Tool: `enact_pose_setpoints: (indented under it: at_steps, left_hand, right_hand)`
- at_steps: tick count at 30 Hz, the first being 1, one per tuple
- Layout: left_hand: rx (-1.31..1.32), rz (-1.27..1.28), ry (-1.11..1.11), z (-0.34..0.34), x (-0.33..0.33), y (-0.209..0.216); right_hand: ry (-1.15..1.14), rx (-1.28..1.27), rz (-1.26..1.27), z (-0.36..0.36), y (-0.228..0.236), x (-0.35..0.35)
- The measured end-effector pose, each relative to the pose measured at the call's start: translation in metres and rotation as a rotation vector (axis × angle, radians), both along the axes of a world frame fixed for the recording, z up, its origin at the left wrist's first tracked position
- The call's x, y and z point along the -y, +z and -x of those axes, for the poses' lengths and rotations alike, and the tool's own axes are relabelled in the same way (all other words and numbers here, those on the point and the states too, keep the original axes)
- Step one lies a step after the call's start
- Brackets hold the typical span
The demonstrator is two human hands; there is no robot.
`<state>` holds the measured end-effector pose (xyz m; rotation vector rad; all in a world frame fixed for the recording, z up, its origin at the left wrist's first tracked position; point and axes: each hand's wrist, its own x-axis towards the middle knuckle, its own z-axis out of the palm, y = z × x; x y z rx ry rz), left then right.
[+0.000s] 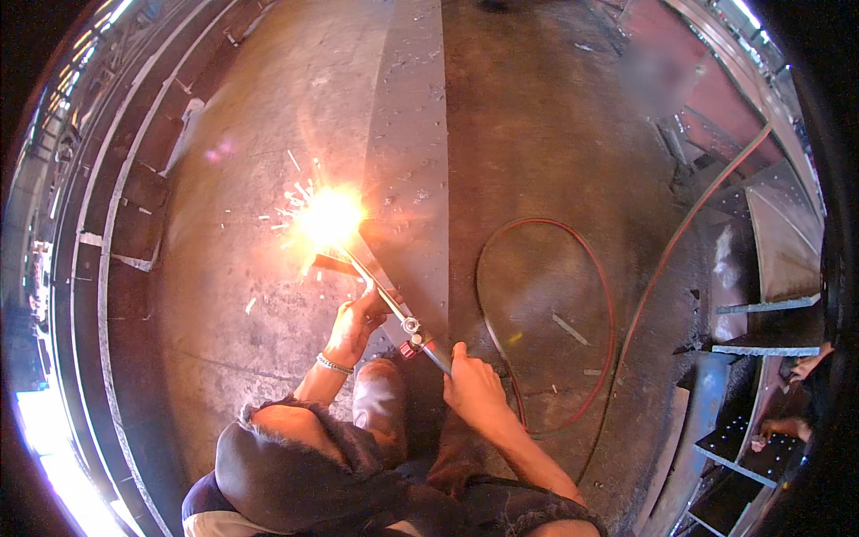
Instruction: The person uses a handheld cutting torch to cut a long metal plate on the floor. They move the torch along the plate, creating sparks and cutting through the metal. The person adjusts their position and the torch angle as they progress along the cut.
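Observation:
My right hand (474, 387) is wrapped round the rear handle of a cutting torch (410, 327), which has metal valves and a red knob. Farther forward, my left hand (360, 315) closes about the torch's thin tubes, a bracelet on its wrist. The tubes slant up and left into a bright burst of flame and sparks (329, 217). That glare hides the torch tip and whatever it touches. Beneath the torch runs a long grey steel beam or plate (407, 116), its left edge beside the sparks. A short dark bar (333, 264) shows just below the glare.
A red hose (611, 309) loops on the concrete floor (242, 188) at my right and runs up to the far right. Long steel members (112, 224) line the left side. Cut steel pieces (768, 340) stand at right, near another person's hands (783, 431). My boot (379, 398) is close below the torch.

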<state>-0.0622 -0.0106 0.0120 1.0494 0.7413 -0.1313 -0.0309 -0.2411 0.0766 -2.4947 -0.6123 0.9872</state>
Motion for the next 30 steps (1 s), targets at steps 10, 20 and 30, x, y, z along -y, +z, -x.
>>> enact_pose_setpoints:
  at_steps: [10, 20, 30]
  left_hand:
    - [0.273, 0.038, -0.046, 0.001, -0.016, -0.019]
    - [0.235, -0.015, -0.055, -0.031, -0.034, -0.041]
    - [0.158, -0.126, -0.101, -0.065, 0.008, -0.008]
  right_hand:
    - [-0.114, 0.075, -0.182, 0.017, -0.026, 0.004]
    - [-0.237, 0.125, -0.378, 0.036, -0.046, 0.009]
    - [-0.264, 0.296, -0.501, 0.041, -0.049, 0.008]
